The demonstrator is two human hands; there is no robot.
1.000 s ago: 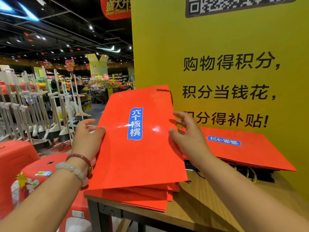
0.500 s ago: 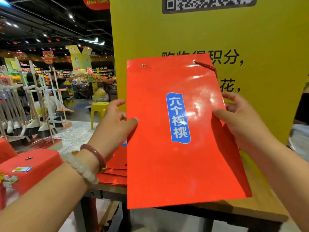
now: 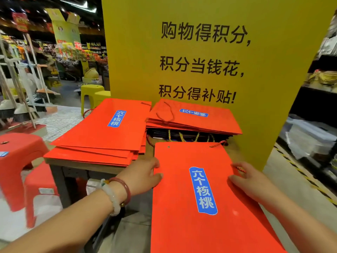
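Your left hand [image 3: 144, 177] and right hand [image 3: 246, 181] each gripping one side edge of one red bag [image 3: 178, 216], two stacks beyond, left stack [image 3: 102, 136], right stack [image 3: 197, 123]

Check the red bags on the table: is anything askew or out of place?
The left stack of flat red paper bags is splayed, its edges stepped, not flush; a red cord handle trails across the right stack.

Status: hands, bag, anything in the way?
Left hand, right hand pinch side edges of red bag. Bag flat, label up. Stacks on table ahead, nothing blocking.
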